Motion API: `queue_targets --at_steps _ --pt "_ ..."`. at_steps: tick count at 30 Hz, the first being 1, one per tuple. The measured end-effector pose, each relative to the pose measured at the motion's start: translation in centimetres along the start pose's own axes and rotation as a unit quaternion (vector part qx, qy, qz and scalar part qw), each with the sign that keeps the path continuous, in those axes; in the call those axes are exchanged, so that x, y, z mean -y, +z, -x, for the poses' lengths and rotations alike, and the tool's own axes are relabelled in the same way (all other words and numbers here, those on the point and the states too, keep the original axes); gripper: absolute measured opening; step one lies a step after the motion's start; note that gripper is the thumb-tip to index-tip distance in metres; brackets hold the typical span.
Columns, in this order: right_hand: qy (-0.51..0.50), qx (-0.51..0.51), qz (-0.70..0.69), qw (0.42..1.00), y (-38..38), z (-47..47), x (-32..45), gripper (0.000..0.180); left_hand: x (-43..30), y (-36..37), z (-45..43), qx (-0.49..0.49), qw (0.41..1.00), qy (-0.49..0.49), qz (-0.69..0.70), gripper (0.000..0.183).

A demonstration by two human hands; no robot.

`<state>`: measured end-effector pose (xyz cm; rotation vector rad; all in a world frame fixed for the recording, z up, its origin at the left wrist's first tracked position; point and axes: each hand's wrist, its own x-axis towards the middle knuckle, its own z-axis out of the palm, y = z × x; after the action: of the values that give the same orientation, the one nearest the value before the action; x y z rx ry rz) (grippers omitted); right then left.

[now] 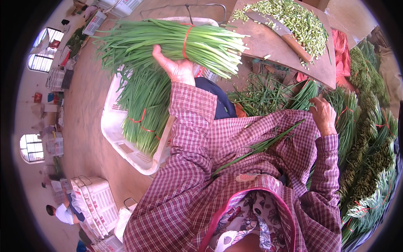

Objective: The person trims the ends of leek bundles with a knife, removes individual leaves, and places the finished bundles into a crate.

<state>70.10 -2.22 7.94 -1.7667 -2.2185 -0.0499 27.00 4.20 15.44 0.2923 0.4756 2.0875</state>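
My left hand (176, 67) holds up a thick bundle of green garlic chives (151, 41) with a red band round it, thumb on its near side; the cut ends point right. Beneath the bundle, a white plastic crate (135, 162) holds more banded chives (146, 107). My right hand (323, 115) hangs at my right side beside a small banded bunch (307, 94), its fingers curled; whether they touch any stems I cannot tell. A few loose green stalks (267, 145) lie across my checked clothing.
A cleaver with a wooden handle (297, 47) rests on a board (264, 41) beside chopped stem ends (302, 25). Trimmed leaves (264, 94) are heaped below it. Many banded bunches (365, 151) are piled at right. Stacked white crates (97, 201) and another person (64, 214) are at lower left.
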Motion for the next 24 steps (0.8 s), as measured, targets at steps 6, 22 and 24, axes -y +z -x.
queue_targets --at_steps 6,22,24 --pt "-0.11 -0.134 -0.276 0.945 -7.5 -6.0 14.9 0.008 -0.1 0.2 0.6 0.052 0.999 0.0 -0.014 0.067" --pt "-0.058 -0.151 -0.369 0.915 -4.8 -8.7 22.4 0.016 0.9 0.7 1.1 0.09 0.995 0.028 -0.026 0.062" --pt "-0.039 -0.146 -0.361 0.92 -4.7 -8.6 22.6 0.016 0.8 0.5 0.9 0.086 0.996 0.018 -0.008 0.062"
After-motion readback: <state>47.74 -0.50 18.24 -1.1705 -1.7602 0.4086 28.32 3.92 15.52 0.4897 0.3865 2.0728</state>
